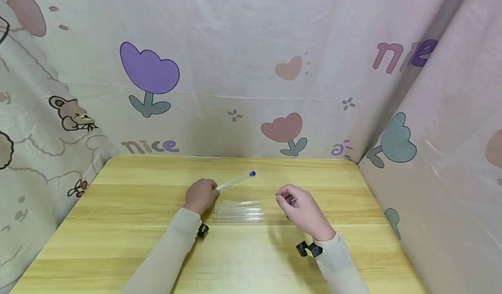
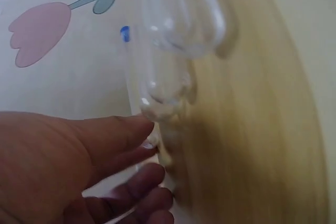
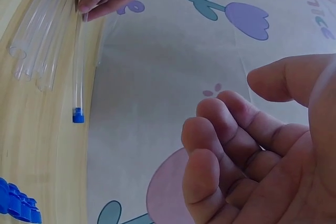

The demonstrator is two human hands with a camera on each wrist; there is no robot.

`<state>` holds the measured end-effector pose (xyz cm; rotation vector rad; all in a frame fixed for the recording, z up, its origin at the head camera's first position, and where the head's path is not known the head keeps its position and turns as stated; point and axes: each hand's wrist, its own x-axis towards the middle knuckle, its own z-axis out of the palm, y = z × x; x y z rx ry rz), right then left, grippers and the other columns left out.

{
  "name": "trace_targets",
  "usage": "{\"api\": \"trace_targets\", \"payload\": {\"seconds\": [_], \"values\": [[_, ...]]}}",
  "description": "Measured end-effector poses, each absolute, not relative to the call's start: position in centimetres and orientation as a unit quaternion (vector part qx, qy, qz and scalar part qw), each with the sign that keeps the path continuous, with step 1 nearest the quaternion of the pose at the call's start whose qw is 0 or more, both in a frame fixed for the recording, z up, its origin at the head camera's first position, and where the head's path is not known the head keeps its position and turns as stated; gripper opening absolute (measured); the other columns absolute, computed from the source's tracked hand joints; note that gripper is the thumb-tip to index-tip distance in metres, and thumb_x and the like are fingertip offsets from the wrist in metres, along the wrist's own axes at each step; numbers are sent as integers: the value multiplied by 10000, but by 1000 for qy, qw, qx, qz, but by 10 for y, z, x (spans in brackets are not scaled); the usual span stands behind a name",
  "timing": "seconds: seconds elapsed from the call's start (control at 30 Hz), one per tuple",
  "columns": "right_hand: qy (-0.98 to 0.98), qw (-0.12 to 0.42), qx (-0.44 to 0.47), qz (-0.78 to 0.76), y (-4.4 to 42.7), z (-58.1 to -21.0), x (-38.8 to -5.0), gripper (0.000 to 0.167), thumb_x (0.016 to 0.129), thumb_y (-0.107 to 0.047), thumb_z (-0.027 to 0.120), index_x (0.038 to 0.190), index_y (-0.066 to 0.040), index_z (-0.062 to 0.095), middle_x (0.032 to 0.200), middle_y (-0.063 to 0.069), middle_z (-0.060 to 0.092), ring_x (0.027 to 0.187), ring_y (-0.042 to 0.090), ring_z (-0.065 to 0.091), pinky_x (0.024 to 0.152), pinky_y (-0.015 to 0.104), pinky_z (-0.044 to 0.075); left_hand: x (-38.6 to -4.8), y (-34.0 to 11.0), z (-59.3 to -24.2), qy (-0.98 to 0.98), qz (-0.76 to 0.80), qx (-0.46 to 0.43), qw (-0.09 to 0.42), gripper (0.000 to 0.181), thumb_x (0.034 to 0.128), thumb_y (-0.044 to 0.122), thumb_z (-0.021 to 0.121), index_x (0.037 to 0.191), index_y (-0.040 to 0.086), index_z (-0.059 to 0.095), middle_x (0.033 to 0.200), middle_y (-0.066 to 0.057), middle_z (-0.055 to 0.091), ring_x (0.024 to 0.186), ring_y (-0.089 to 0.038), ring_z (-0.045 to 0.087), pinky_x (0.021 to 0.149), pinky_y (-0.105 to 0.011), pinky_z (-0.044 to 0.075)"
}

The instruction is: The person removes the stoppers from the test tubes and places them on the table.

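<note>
A clear test tube (image 1: 235,182) with a blue cap (image 1: 252,173) lies low over the table, its cap end pointing away to the right. My left hand (image 1: 201,195) pinches it near the bottom end between thumb and fingers; the left wrist view shows the thumb (image 2: 113,135) by the tube. Several uncapped tubes (image 1: 238,212) lie side by side just right of that hand. My right hand (image 1: 303,209) hovers at the right with loosely curled fingers and holds nothing. Beneath it, several blue caps (image 3: 19,203) sit on the table, mostly hidden in the head view.
Another clear tube (image 1: 201,159) lies along the back edge of the wooden table (image 1: 117,224). A printed curtain (image 1: 219,67) hangs behind the table and along both sides.
</note>
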<state>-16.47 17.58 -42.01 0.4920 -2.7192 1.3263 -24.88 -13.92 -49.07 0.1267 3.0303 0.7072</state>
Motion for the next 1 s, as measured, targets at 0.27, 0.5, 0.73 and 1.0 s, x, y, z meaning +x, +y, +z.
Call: {"api": "trace_targets", "payload": {"seconds": [0.27, 0.5, 0.73, 1.0], "values": [[-886, 48, 163, 431, 176, -423, -166, 76, 1027, -157, 649, 1041, -189, 716, 888, -44, 673, 753, 124, 605, 697, 277, 534, -251, -141, -493, 969, 241, 44, -15, 114, 973, 188, 680, 927, 115, 754, 864, -18, 725, 701, -174, 618, 639, -398, 532], [-875, 79, 148, 455, 178, -424, -167, 74, 1034, -165, 643, 1015, -191, 710, 898, -24, 668, 754, 137, 613, 672, 276, 539, -234, -136, -469, 939, 313, 75, -120, 181, 988, 236, 643, 1037, 106, 758, 941, -13, 756, 770, -158, 673, 728, -389, 561], [-865, 103, 138, 471, 180, -425, -167, 152, 1037, -144, 627, 1172, -161, 696, 930, -40, 661, 744, 142, 616, 638, 271, 539, -193, -129, -425, 888, 377, 161, -206, 119, 976, 222, 716, 1056, 150, 764, 908, 56, 748, 667, -78, 648, 622, -279, 548], [-805, 125, 180, 551, 173, -427, -166, 431, 1019, -19, 598, 1433, -124, 540, 963, 81, 660, 823, 228, 664, 714, 279, 567, -165, -136, -396, 874, 333, 262, -237, 106, 931, 167, 772, 1035, 189, 768, 940, 104, 736, 793, -12, 624, 643, -230, 547]]}}
